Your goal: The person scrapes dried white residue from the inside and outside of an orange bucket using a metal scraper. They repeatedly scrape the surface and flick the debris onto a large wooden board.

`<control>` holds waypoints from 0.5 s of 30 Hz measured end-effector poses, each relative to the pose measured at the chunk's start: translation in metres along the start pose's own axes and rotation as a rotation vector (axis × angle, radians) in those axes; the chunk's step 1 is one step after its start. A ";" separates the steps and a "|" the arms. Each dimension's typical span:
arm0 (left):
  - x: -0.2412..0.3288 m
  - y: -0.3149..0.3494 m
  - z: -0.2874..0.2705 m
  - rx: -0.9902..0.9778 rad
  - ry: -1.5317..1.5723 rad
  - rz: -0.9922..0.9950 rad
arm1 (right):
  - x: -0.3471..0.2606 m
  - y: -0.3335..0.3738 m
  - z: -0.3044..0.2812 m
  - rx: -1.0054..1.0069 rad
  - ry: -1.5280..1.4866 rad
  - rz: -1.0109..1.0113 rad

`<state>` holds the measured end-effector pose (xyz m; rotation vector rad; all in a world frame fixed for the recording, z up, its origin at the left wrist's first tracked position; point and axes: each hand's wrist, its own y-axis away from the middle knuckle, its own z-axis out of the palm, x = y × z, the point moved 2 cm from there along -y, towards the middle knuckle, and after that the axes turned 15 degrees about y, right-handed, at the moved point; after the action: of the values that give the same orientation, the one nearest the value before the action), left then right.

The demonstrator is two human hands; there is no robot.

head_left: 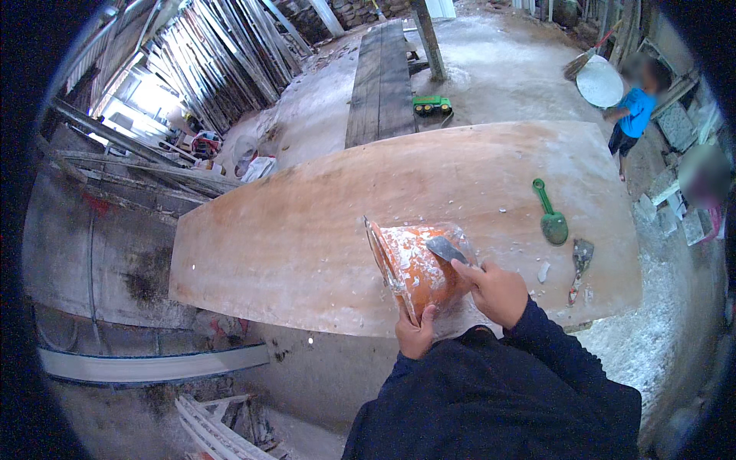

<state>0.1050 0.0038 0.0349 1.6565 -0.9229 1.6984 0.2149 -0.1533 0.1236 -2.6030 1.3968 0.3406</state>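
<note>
An orange bucket (429, 280) lies tipped on its side on a wooden board, its mouth turned to the left. White plaster-like residue is smeared over its outer wall. My left hand (415, 334) is closed on the rim at the near side. In my right hand (498, 291) is a scraper (447, 250), its flat grey blade against the bucket's outside wall. The handle is mostly hidden in my fingers. To the right of the bucket lie a green toy shovel (553, 228) and a putty knife (580, 268) with a crusted blade.
The board (284, 238) is dusted with white flakes, with a pale chip (543, 271) near the putty knife. Beyond it are dark planks (379, 84), a post (429, 42) and a green toy truck (432, 104). A person in blue (635, 111) stands at the far right.
</note>
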 end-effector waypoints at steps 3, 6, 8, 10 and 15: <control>-0.007 0.003 0.000 0.025 -0.044 -0.022 | 0.006 -0.014 0.001 0.021 -0.003 -0.044; -0.001 0.005 -0.001 0.080 -0.087 0.001 | 0.009 -0.011 -0.015 -0.061 0.020 -0.084; -0.001 0.007 -0.001 0.099 -0.044 0.012 | 0.007 0.011 -0.035 -0.161 0.091 -0.072; -0.001 0.006 0.003 0.091 0.065 0.012 | 0.007 0.021 -0.023 -0.105 0.054 -0.050; -0.005 0.015 -0.001 0.028 -0.034 0.019 | -0.003 -0.004 -0.009 -0.067 0.012 -0.009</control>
<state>0.0926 -0.0037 0.0285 1.7047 -0.9372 1.7076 0.2182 -0.1512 0.1328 -2.6687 1.4000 0.3776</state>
